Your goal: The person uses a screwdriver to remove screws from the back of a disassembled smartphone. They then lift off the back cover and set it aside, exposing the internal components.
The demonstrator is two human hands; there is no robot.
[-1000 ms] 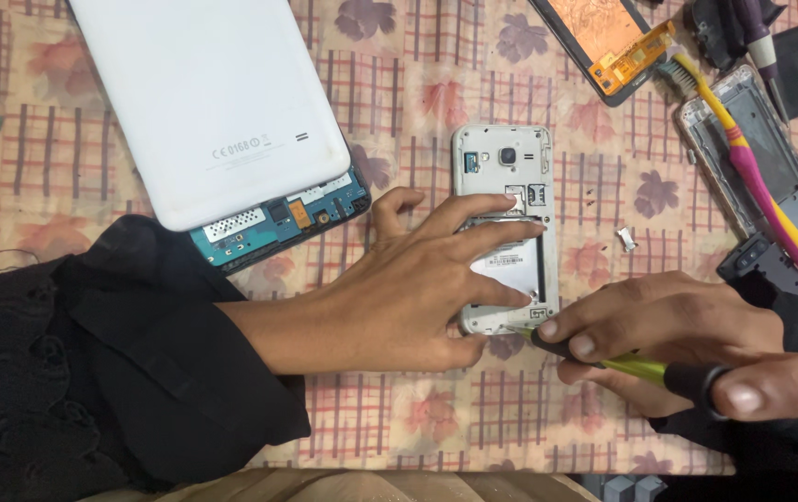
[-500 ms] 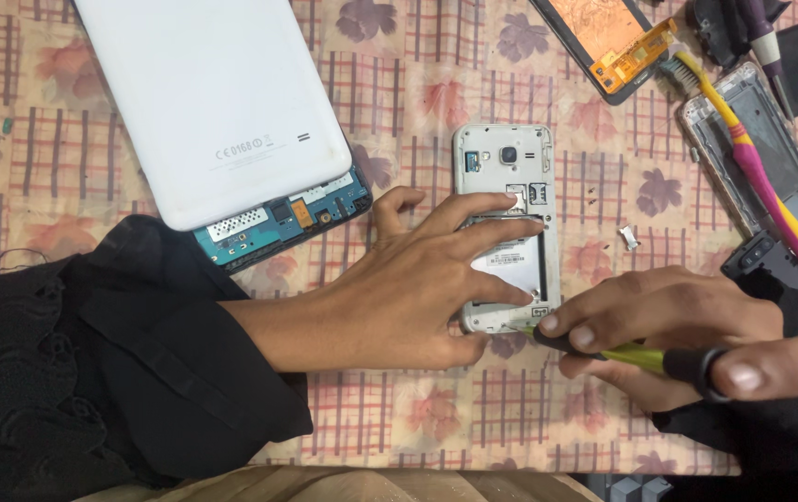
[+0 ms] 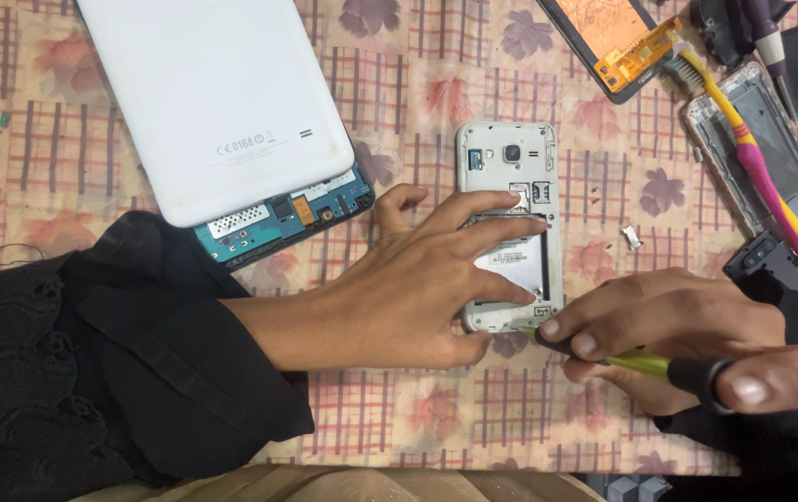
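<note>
At frame centre, the opened phone (image 3: 508, 177) was pinned flat on the bench (image 3: 399, 93) by the left hand (image 3: 417, 279), fingers spread. The right hand (image 3: 687, 339) was closed round a screwdriver (image 3: 645, 364) at its lower edge. Judged light, rigid, fragile inside; best held by the frame edges.

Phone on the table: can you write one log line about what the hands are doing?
left hand: presses down phone | right hand: holds screwdriver, tip at phone's bottom corner | nearby: white tablet, toothbrush
</note>
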